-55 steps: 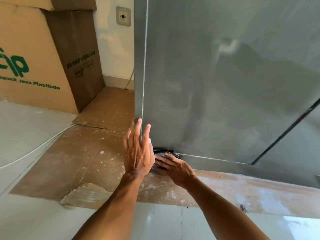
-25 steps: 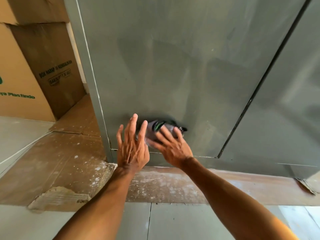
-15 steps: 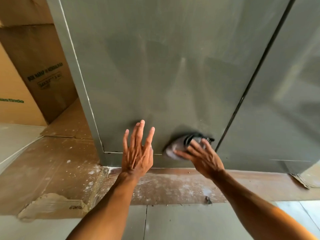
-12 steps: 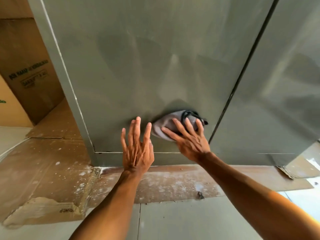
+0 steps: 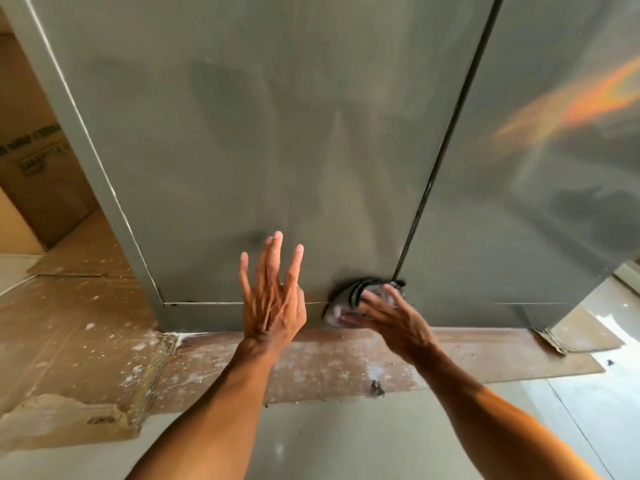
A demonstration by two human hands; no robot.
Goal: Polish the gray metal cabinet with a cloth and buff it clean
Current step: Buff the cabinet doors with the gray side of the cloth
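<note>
The gray metal cabinet (image 5: 249,140) fills the upper view, with a dark vertical gap between its two doors. My left hand (image 5: 272,299) lies flat against the lower part of the left door, fingers straight and spread. My right hand (image 5: 391,320), blurred by motion, presses a gray cloth with dark stripes (image 5: 349,299) against the door's bottom edge, just left of the door gap. Its fingers look extended over the cloth, most of which they hide.
Brown cardboard sheets (image 5: 69,334) speckled with white lie on the floor under and around the cabinet. A large cardboard box (image 5: 38,181) stands at the far left. Pale floor tiles (image 5: 346,438) spread in the foreground.
The right hand has slid the cloth down and right along the door to its bottom edge by the gap. The left hand stays flat on the door. The view has shifted right.
</note>
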